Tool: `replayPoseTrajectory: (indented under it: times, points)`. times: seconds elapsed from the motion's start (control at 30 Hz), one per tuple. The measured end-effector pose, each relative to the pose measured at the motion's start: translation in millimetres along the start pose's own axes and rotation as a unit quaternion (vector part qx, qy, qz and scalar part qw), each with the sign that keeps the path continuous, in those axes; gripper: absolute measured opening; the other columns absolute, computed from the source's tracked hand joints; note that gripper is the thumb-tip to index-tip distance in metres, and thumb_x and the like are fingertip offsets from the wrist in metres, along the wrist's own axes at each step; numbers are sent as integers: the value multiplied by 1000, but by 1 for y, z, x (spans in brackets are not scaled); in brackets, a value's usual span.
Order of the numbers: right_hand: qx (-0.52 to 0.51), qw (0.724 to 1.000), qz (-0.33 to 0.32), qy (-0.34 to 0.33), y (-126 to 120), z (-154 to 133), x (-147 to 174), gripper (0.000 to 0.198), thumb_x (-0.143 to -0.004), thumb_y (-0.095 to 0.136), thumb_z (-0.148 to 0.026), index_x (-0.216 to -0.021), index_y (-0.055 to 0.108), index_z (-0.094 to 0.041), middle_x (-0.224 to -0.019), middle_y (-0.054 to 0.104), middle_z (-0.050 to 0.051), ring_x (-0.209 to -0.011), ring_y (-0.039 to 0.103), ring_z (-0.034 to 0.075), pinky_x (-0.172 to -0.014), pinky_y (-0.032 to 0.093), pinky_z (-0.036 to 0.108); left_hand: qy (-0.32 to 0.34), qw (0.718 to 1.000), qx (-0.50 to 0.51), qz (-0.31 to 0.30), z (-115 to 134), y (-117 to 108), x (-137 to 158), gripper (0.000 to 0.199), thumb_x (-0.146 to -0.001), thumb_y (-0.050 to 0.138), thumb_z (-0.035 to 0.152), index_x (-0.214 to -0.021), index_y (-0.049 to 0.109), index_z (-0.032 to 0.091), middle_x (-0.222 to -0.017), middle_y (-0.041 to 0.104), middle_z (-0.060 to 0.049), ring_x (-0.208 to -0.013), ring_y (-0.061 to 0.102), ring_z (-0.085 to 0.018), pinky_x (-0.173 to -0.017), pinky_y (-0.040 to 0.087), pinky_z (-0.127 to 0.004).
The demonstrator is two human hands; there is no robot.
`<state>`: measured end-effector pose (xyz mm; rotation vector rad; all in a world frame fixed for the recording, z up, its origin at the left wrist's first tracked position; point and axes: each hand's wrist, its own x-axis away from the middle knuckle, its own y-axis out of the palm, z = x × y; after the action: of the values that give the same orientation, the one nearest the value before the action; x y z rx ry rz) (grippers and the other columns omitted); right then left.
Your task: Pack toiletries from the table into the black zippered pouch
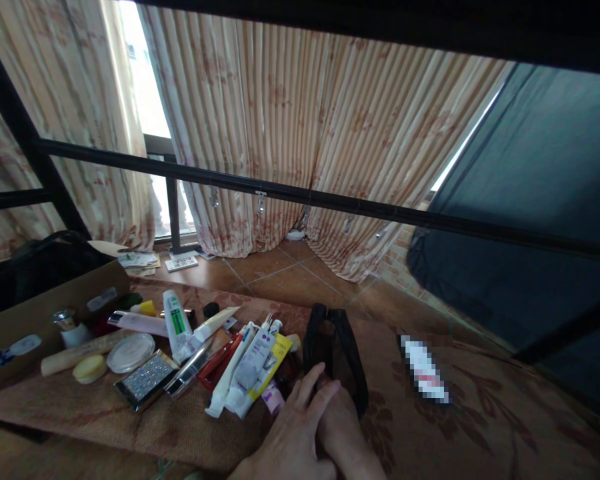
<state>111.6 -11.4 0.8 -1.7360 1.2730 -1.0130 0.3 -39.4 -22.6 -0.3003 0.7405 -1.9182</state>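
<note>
My left hand (294, 423) is at the bottom middle, its fingers stretched out and lying across the back of my right hand (344, 427). The fingers of my right hand are hidden behind the left hand and at the near side of a black pouch-like thing with a strap (355, 373). Whether they grip it cannot be seen. Left of my hands lies a pile of toiletries: a yellow and white tube (275, 357), a pale tube (253, 363), a red case (220, 363) and a small pink container (273, 399).
Farther left lie a white toothpaste-like tube (176, 323), a glittery box (147, 379), a round clear lid (131, 352) and a cardboard box (40, 313). A brown patterned cloth (380, 427) covers the surface; a blurred-out item (426, 370) lies right. A dark metal bar (290, 192) crosses before curtains.
</note>
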Motion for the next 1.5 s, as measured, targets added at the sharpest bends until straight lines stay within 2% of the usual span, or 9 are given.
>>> replayPoseTrajectory:
  times: [0.17,0.3,0.67,0.93,1.2,1.5]
  points:
    - [-6,1000,-4,-3,-4,-4,3,31,-90,36,-18,-103,64,-14,-102,68,12,-93,65,20,-76,45,26,5,1000,-5,10,0,0,1,98,-50,59,14,-141,29,33,-155,7,1,-137,22,-29,-112,22,-45]
    - [22,1000,-2,-2,-4,-5,3,32,-89,37,-17,-106,63,-13,-101,68,13,-93,65,21,-75,45,26,12,1000,-9,15,0,1,2,96,-51,58,14,-141,29,33,-155,7,1,-138,20,-28,-113,21,-44]
    - [63,998,-13,-24,0,-2,2,31,-88,39,-15,-102,67,-13,-100,69,13,-93,64,22,-78,45,28,9,1000,-10,13,2,1,2,96,-51,56,13,-141,28,33,-154,12,1,-137,21,-29,-114,16,-48]
    - [46,999,-10,-12,-2,-5,-1,31,-87,39,-15,-101,68,-14,-98,70,11,-87,65,18,-73,46,24,6,1000,-18,9,2,1,3,98,-50,52,11,-141,26,33,-154,12,2,-138,18,-27,-113,18,-49]
    - [65,998,-25,-11,-14,-16,7,36,-88,37,-13,-105,68,-14,-102,69,13,-89,65,21,-76,47,28,6,1000,-16,13,7,-1,3,96,-50,51,11,-140,28,32,-153,15,3,-137,19,-24,-113,20,-45]
    - [76,996,-20,-30,-9,-12,6,34,-89,38,-16,-102,69,-17,-100,69,12,-89,64,22,-75,47,30,9,1000,-16,11,7,-3,2,95,-49,49,10,-139,30,31,-152,16,3,-137,19,-22,-114,19,-42]
